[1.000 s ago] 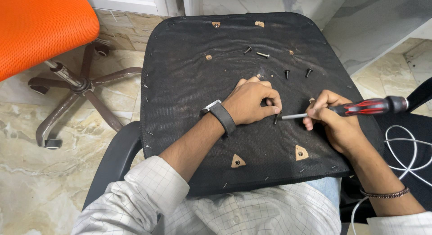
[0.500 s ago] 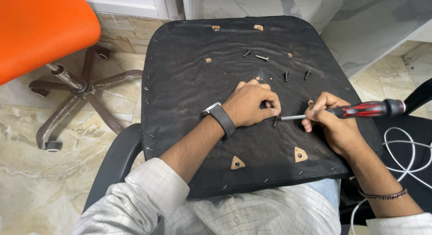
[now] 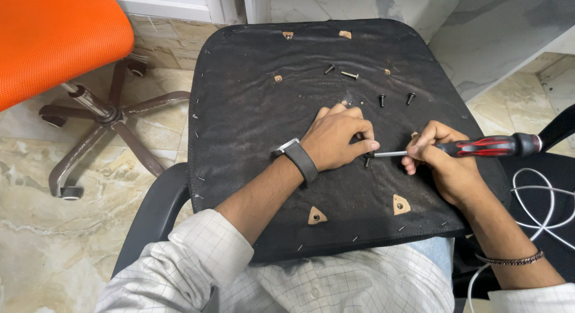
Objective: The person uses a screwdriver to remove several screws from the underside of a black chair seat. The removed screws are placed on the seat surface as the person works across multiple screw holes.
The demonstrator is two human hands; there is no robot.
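Note:
A black fabric-covered seat underside (image 3: 257,121) lies across my lap. My left hand (image 3: 338,138), with a dark wrist watch, pinches a small black bolt (image 3: 367,159) upright on the fabric near the seat's middle. My right hand (image 3: 440,163) grips a screwdriver (image 3: 485,146) with a red and black handle; its metal shaft lies nearly level and its tip meets the bolt at my left fingertips. Loose bolts lie farther up the seat: two black ones (image 3: 396,99) and a black and a silver one (image 3: 341,71).
Triangular tan cut-outs with holes (image 3: 317,216) (image 3: 401,204) show near the seat's front edge. An orange office chair (image 3: 54,37) with a star base stands at the left on the marble floor. A white cable (image 3: 539,199) loops at the right.
My left hand has shifted slightly to the right, closing on the screwdriver tip. The right hand and screwdriver have hardly moved.

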